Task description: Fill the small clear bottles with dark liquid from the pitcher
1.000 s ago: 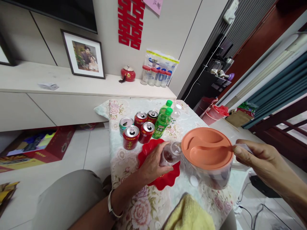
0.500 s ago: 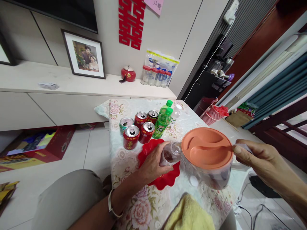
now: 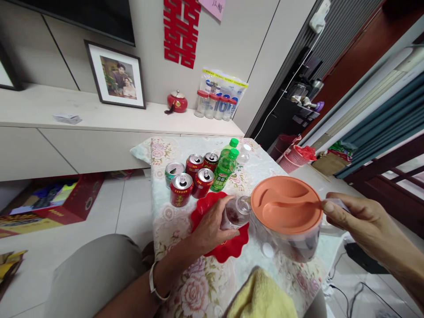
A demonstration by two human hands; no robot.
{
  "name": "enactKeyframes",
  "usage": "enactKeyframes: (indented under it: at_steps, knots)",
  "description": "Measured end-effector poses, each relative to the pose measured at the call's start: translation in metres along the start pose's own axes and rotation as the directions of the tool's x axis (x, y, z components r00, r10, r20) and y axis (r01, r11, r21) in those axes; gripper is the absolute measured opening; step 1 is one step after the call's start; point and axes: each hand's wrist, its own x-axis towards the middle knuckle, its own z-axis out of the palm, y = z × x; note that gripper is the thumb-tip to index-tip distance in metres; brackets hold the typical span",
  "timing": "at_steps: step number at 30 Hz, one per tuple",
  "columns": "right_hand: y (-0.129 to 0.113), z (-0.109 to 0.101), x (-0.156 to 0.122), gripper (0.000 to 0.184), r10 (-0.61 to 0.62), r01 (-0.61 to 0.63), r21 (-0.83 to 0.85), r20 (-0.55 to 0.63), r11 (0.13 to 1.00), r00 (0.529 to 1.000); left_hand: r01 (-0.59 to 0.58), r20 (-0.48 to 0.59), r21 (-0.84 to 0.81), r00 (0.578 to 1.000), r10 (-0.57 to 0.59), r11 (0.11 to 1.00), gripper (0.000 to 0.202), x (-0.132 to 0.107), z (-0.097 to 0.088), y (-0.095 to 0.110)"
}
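Observation:
My left hand (image 3: 212, 225) is wrapped round a clear plastic bottle (image 3: 237, 212), uncapped, with some dark liquid inside. It is held over a red scalloped tray (image 3: 221, 254). My right hand (image 3: 351, 216) grips the handle of a clear pitcher (image 3: 294, 243) with an orange lid (image 3: 286, 205). The pitcher is tilted to the left, its spout at the bottle's mouth, and dark liquid shows in it. A white cap (image 3: 267, 250) lies on the tablecloth below the pitcher. Any stream between spout and bottle is hard to make out.
Several drink cans (image 3: 181, 190) and two green bottles (image 3: 225, 170) stand behind the tray. A small clear bottle with a white cap (image 3: 244, 153) is farther back. A yellow towel (image 3: 263, 296) lies at the near edge of the flowered tablecloth (image 3: 195, 291).
Both hands, the bottle and the tilted pitcher keep nearly the same place. The dark liquid in the bottle seems to stand slightly higher.

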Motion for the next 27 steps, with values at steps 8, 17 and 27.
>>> enactKeyframes:
  at_steps: [8,17,27]
  knots:
    - [-0.015,0.002,0.003,0.081,0.062,-0.063,-0.021,-0.053,0.998,0.997,-0.003,0.002,0.017,1.000,0.003,1.000,0.091,-0.001,0.000,0.002]
    - [0.002,-0.004,0.004,0.073,0.031,-0.031,-0.001,0.019,1.000,0.999,-0.013,-0.010,0.025,1.000,0.013,1.000,0.090,0.000,0.000,0.001]
    - [0.008,-0.003,0.000,0.061,-0.045,0.045,0.010,0.017,0.999,0.999,-0.015,-0.005,0.015,1.000,0.015,1.000,0.090,0.000,0.000,0.001]
